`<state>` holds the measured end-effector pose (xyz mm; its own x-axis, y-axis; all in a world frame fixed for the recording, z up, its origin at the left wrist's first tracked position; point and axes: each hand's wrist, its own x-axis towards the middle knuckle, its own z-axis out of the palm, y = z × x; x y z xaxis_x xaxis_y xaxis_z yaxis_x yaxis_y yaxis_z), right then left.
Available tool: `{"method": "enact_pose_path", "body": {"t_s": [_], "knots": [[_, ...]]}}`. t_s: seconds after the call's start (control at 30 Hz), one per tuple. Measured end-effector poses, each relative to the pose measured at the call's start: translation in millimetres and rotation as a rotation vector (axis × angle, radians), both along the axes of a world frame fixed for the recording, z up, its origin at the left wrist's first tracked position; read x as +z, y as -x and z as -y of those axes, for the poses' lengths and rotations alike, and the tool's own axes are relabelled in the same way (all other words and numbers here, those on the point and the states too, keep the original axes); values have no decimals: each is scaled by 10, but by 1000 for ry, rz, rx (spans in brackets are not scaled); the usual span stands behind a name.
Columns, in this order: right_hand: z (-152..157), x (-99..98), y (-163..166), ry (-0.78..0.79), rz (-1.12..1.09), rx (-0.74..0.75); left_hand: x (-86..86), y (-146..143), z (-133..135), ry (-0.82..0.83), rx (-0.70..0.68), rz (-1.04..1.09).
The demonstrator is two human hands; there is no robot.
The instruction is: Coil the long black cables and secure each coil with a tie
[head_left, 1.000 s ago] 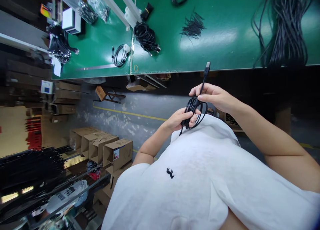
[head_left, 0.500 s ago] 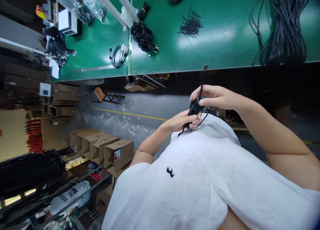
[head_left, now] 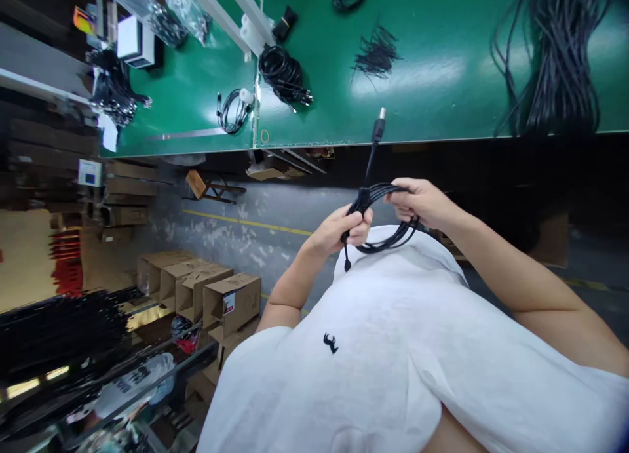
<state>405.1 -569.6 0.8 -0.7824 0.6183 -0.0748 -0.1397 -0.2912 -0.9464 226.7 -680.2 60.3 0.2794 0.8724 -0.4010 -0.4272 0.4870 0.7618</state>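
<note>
Both hands are raised in front of the chest, near each other but not touching. The left hand (head_left: 344, 227) is curled into a fist, its fingers (head_left: 361, 219) folded inward, with the forearm bent up from the elbow. The right hand (head_left: 423, 202) is also closed, and its bare forearm slants in from the lower right.

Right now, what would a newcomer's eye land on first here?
First, the coiled black USB cable, held at chest height between the left hand and the right hand, with its plug sticking up toward the table edge. Beyond it, the green table carries a big bundle of black cables at its right end.
</note>
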Motion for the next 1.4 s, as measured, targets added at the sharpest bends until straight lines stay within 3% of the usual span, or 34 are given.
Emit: {"method": "enact_pose_path", "body": {"t_s": [0.07, 0.2, 0.3, 0.4, 0.47, 0.57, 0.7, 0.87, 0.93, 1.03, 1.1, 1.17, 1.23, 1.3, 1.33, 1.4], "knots": [[-22, 9, 0, 160, -68, -28, -33, 25, -33, 2, 152, -82], [-60, 25, 47, 289, -213, -80, -135, -56, -164, -70, 468, -114], [-56, -14, 170, 341, -281, -311, -173, -177, -301, -177, 620, -55], [-76, -63, 279, 367, -249, -558, -187, -261, -409, -115, 655, -33], [-100, -81, 317, 351, -212, -618, -202, -290, -447, -46, 651, -43], [-95, -79, 357, 358, -223, -617, -238, -335, -478, -53, 701, -34], [-24, -49, 451, 534, -297, -632, -274, -439, -510, -110, 839, -3], [-22, -6, 523, 597, -298, -688, -281, -488, -484, -20, 705, 90], [-63, 1, 486, 562, -294, -638, -281, -467, -472, -52, 745, 117], [-225, -3, 316, 460, -211, -439, -263, -415, -452, -84, 768, 116], [-384, 4, 160, 301, -85, -262, -249, -378, -423, -26, 627, 89], [-521, 39, 31, 4, 78, -155, -250, -346, -383, 22, 455, 69], [-585, 99, -32, -403, 223, -155, -271, -321, -345, 25, 368, 75], [-576, 164, -27, -764, 321, -202, -304, -300, -313, -2, 365, 91], [-556, 190, -8, -879, 348, -219, -319, -289, -297, -16, 375, 98], [-512, 215, 44, -957, 362, -238, -338, -262, -264, -51, 385, 117]]}}
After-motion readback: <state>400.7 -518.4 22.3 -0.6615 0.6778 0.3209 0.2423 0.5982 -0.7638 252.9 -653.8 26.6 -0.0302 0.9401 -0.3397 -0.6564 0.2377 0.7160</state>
